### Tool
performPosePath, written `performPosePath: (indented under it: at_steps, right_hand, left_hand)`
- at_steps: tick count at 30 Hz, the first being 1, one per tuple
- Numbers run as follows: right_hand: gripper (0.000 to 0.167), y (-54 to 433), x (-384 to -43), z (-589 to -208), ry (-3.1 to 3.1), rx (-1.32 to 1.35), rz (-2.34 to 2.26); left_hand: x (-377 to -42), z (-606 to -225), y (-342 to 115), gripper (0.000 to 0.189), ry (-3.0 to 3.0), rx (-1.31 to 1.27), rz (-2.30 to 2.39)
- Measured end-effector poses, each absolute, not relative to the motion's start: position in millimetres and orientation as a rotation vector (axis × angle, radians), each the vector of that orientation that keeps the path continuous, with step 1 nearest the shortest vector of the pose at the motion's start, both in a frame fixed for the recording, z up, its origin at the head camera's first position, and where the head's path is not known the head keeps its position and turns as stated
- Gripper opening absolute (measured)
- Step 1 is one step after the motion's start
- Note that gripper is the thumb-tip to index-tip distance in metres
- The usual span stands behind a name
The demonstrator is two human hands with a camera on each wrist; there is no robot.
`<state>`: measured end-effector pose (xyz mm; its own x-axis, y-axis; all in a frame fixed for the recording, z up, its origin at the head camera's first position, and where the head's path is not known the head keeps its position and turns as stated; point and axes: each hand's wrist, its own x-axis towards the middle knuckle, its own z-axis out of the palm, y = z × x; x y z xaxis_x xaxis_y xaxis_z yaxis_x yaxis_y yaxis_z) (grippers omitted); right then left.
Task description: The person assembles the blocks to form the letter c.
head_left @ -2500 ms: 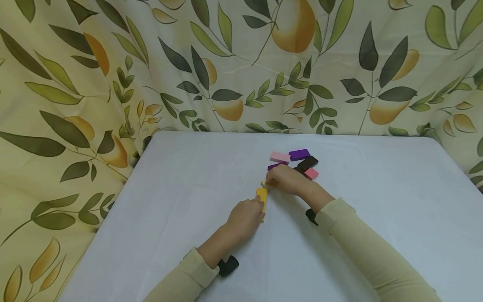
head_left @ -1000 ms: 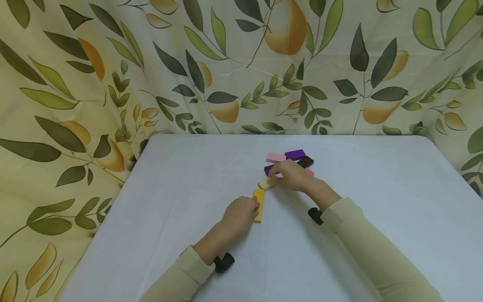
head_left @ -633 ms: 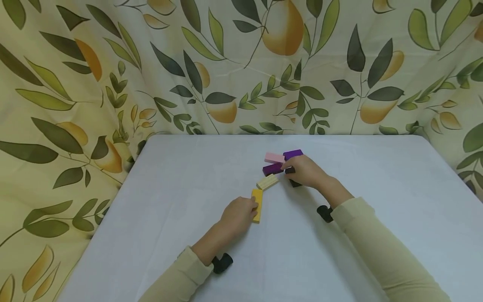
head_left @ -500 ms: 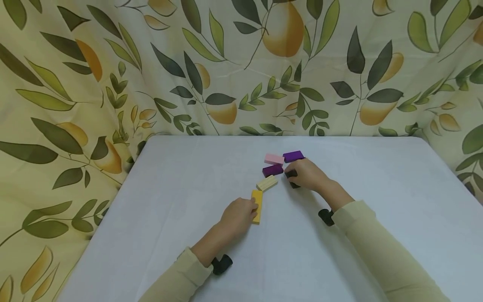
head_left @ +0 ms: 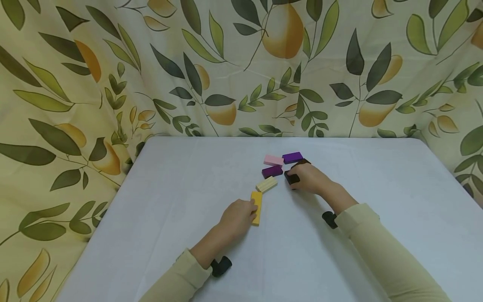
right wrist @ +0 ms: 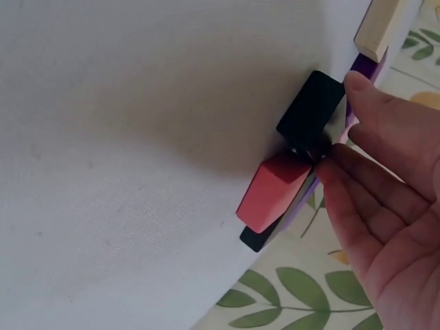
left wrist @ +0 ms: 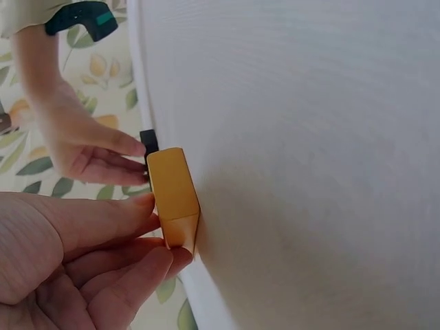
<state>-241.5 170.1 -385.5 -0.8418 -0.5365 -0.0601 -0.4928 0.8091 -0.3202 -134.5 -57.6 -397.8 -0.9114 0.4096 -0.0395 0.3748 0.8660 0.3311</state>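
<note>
Yellow block, gripped in left hand; best kept steady. Pale block, just beyond left hand. Black block, pinched in right hand; best moved level, by its sides, clear of red block near that hand.

A cloth printed with fruit and leaves is hanging around a white table, leaving the sort of place unclear.

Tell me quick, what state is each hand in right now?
Left hand: closed, holding the yellow block.
Right hand: closed, holding a black block between thumb and fingers.
</note>
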Motion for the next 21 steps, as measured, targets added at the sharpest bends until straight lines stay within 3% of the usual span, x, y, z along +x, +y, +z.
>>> performPosePath:
  at_steps: [7,21]
  right_hand:
    - [0.018,167,-233,-385,2.809,-0.887,-0.42]
    - [0.022,168,-204,-386,2.809,-0.913,-0.431]
  left_hand:
    - [-135,-398,-58,0.021,2.933,0.622,0.495]
    - [-134,-401,-59,0.02,2.947,0.629,0.505]
